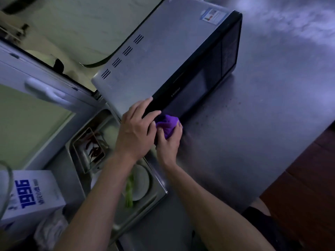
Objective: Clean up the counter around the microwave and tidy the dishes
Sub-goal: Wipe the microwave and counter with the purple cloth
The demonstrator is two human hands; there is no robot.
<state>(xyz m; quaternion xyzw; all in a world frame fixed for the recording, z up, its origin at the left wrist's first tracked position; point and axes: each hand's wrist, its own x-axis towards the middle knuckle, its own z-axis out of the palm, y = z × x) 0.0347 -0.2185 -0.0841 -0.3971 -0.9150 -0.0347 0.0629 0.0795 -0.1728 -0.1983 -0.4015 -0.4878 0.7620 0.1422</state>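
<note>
The right hand (169,140) is curled round a bunched purple cloth (166,125), pressing it to the near lower corner of the microwave (154,69) where its dark door front meets the steel table (253,115). The left hand (136,127) lies with straight fingers over that same corner, touching the top edge as if to steady the oven. Dark specks dot the table just right of the cloth, so the wiping looks far from finished. To the left, close beside the microwave, sits a metal tray (159,189) carrying a white plate (142,182) with green stalks (129,194) and a smaller tray of red chillies (94,147). The likely trouble is a hard shove sliding the microwave on the smooth steel, or a forearm sweeping back into the plate, since both arms pass right over the tray.
</note>
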